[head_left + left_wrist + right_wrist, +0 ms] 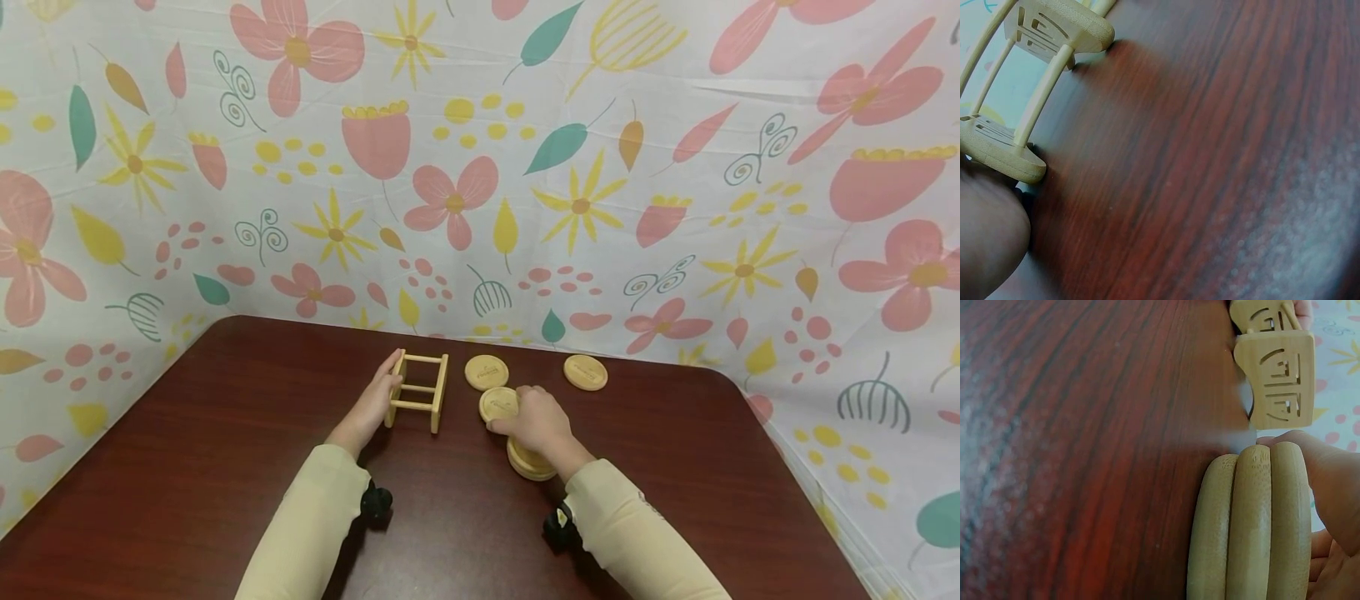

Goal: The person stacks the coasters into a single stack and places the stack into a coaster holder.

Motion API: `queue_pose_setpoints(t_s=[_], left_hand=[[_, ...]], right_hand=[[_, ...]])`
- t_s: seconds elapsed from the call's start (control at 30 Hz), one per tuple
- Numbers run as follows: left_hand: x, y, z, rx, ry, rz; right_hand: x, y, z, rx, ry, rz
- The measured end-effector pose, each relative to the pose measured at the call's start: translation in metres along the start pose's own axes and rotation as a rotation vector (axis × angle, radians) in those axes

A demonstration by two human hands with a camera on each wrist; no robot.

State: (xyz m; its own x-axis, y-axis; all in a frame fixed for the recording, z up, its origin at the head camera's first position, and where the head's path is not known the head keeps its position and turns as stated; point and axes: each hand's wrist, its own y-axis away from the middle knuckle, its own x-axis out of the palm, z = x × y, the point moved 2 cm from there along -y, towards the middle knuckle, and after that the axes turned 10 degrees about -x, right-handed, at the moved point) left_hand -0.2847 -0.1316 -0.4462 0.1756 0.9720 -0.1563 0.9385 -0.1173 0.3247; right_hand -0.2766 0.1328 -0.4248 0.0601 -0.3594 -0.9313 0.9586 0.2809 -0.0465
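A small light-wood coaster rack [441, 392] with slotted side panels and thin crossbars stands on the table. My left hand [371, 404] grips its left side panel, with the fingers along the panel. In the right wrist view the rack's cut-out panel [1282, 381] shows beyond the stack. My right hand [542, 421] reaches over a stack of round wooden coasters [531, 467] and pinches another round coaster [498, 403] just behind it, thumb at its near edge. From the right wrist, three thick coaster edges [1247, 525] hide much of the fingers.
Two more round coasters lie flat towards the back, one behind the pinched coaster [487, 372] and one farther right [586, 372]. The dark red-brown table [300, 358] ends at a flower-patterned cloth [450, 275] hanging behind and at both sides.
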Motion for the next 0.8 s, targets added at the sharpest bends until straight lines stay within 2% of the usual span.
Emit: queue_pose_setpoints(t_s=[0.2, 0.8], left_hand=[[-0.001, -0.002, 0.002, -0.001, 0.000, 0.004], [0.002, 0.001, 0.000, 0.010, -0.008, 0.003]], right_hand=[[-0.002, 0.000, 0.001, 0.006, -0.030, -0.008], [-0.011, 0.007, -0.002, -0.019, -0.102, -0.103]])
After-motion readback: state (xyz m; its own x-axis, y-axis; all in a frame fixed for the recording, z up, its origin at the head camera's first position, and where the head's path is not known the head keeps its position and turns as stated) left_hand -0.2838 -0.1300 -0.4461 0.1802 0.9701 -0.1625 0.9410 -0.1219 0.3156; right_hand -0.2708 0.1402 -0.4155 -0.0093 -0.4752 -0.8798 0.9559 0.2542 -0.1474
